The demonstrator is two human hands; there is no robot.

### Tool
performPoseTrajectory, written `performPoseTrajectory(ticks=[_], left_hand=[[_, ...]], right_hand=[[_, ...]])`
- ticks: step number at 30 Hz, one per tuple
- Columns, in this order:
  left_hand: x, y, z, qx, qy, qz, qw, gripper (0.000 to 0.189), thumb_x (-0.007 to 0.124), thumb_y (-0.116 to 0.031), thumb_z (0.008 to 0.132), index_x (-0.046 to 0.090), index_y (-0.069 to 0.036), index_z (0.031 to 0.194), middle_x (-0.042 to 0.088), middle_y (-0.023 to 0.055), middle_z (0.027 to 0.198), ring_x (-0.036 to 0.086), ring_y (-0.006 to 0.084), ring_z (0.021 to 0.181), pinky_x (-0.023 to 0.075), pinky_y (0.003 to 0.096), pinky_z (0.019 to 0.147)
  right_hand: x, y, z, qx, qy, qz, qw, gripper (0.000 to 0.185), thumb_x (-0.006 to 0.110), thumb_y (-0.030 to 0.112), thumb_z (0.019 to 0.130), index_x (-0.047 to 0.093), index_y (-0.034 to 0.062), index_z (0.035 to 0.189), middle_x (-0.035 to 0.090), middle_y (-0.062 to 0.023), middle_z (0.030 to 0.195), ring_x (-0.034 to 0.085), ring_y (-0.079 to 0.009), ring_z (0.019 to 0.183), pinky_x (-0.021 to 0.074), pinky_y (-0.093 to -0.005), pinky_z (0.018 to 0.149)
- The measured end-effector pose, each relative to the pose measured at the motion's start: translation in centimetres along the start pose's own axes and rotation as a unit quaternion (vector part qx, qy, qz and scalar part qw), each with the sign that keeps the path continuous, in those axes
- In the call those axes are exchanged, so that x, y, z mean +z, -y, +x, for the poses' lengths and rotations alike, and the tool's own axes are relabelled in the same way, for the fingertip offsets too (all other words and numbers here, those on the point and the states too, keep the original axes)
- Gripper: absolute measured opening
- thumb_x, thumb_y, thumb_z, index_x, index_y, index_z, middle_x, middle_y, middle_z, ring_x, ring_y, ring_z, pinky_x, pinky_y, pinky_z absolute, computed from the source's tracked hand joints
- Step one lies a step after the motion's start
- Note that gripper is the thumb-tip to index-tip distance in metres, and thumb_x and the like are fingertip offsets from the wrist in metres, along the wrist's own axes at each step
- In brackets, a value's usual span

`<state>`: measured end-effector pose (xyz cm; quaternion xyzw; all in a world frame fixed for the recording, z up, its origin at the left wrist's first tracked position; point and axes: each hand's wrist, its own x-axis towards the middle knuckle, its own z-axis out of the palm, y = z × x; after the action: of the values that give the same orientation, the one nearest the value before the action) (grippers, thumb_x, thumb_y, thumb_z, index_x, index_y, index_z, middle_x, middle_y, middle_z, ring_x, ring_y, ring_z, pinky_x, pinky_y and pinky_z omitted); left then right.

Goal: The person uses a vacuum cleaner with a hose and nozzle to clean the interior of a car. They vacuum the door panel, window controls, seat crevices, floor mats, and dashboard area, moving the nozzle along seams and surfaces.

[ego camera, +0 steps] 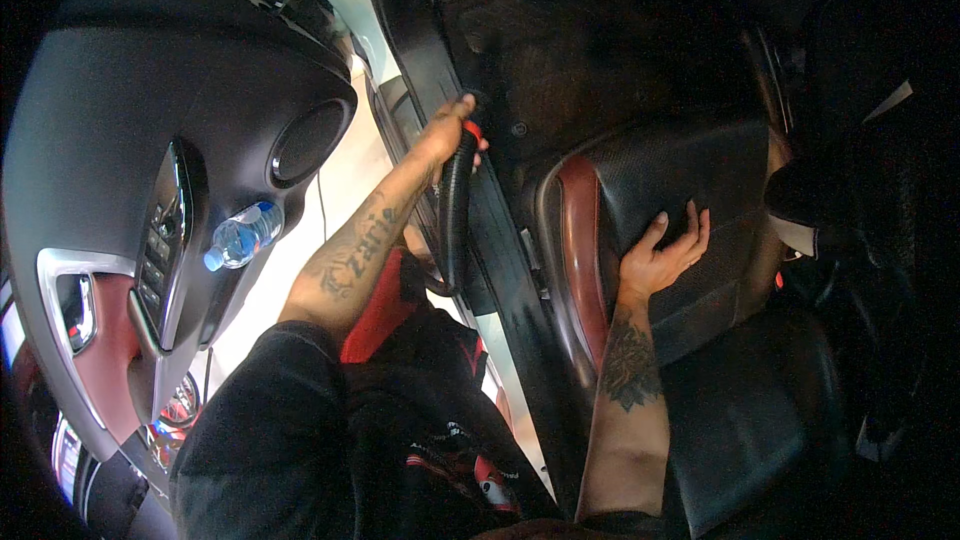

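My left hand (pixel 450 136) is closed around the end of a black ribbed vacuum hose (pixel 455 217) with a red collar (pixel 471 130), just above the car's door sill (pixel 495 240). Whatever lies beyond the hose end is dark and hard to make out. My right hand (pixel 664 251) rests on the black leather seat cushion (pixel 675 165), palm down with fingers apart, and holds nothing. Beside it runs the seat's dark red side bolster (pixel 581 240).
At the left stands the open car door (pixel 187 75), with a water bottle (pixel 244 236) in its pocket and a window switch panel (pixel 161 240). The dark footwell floor (pixel 540 60) lies ahead of the seat. The seat backrest (pixel 735 405) rises at the lower right.
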<state>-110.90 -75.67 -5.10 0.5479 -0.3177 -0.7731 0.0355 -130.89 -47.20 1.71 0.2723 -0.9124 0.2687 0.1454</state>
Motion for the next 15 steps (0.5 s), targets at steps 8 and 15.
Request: performPoseTrajectory(ticks=[8, 15], left_hand=[[-3.6, -0.8, -1.4, 0.027, -0.049, 0.027, 0.998, 0.057, 0.052, -0.06, 0.111, 0.049, -0.016, 0.147, 0.068, 0.0102, 0.082, 0.061, 0.0194, 0.049, 0.0572, 0.0319, 0.045], [-3.6, -0.3, -1.7, 0.036, -0.018, 0.143, 0.989, 0.053, 0.053, -0.056, 0.113, 0.051, -0.013, 0.144, 0.064, 0.0097, 0.078, 0.06, 0.0179, 0.049, 0.0551, 0.032, 0.043]], right_hand=[[0.3, -0.1, 0.1, -0.008, -0.022, -0.003, 1.0, 0.05, 0.068, 0.039, 0.107, 0.067, 0.004, 0.143, 0.051, -0.0192, 0.161, 0.049, -0.0438, 0.146, 0.04, -0.057, 0.12], [0.4, -0.1, 0.0, 0.0, -0.029, 0.001, 1.0, 0.051, 0.067, 0.043, 0.108, 0.068, 0.0045, 0.141, 0.052, -0.0186, 0.16, 0.05, -0.0418, 0.145, 0.0414, -0.0558, 0.119]])
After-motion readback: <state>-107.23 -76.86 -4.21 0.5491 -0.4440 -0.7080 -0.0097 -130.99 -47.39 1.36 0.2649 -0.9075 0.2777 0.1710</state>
